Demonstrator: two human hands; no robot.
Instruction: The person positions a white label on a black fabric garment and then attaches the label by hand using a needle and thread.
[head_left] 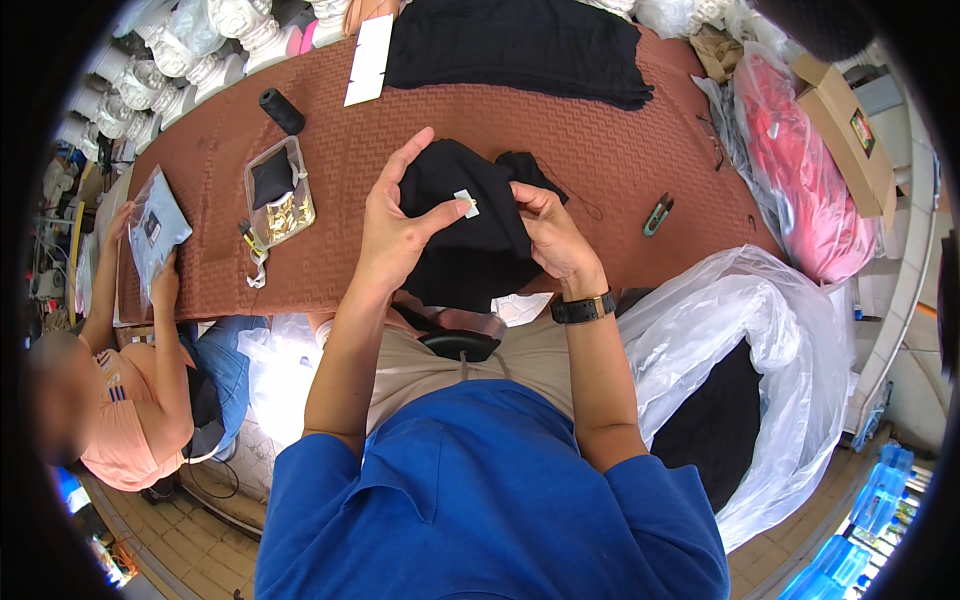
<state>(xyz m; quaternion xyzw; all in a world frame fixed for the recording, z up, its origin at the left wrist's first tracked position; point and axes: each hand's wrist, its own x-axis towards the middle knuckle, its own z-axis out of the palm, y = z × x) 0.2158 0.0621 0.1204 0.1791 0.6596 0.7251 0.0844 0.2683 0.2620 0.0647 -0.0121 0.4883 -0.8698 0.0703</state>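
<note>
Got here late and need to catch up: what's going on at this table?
A person in blue holds a black cloth at the edge of the brown table. The left hand has its thumb on a small pale tag on the cloth; the right hand grips the cloth's right side. Green snips lie untouched to the right, and a clear box with gold pieces sits to the left. At far left, another person holds a plastic-wrapped package.

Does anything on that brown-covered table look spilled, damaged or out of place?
Nothing looks spilled or damaged. At most slightly untidy: a loose dark thread curls freely on the brown tablecloth, right of the black fabric that the left hand and right hand hold.
</note>
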